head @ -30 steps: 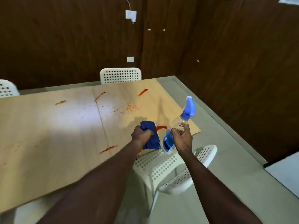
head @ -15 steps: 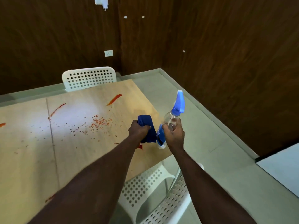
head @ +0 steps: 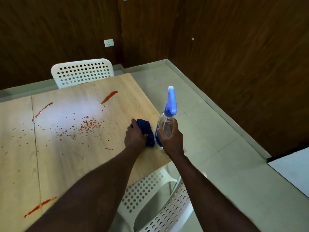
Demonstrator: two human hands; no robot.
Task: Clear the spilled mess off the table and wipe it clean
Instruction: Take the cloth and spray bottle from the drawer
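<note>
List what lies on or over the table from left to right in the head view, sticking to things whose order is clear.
Near red smear → thin red streak → scattered red crumbs → far red smear → left hand holding the blue cloth → right hand holding the spray bottle.

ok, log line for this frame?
left hand: holds blue cloth on table | right hand: holds spray bottle | red smears, crumbs uncleared

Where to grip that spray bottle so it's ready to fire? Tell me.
Grip the narrow neck of the spray bottle just under the blue trigger head, coming from behind. It stands roughly upright, nozzle aimed away from you. The right hand sits lower, around the clear body.
</note>
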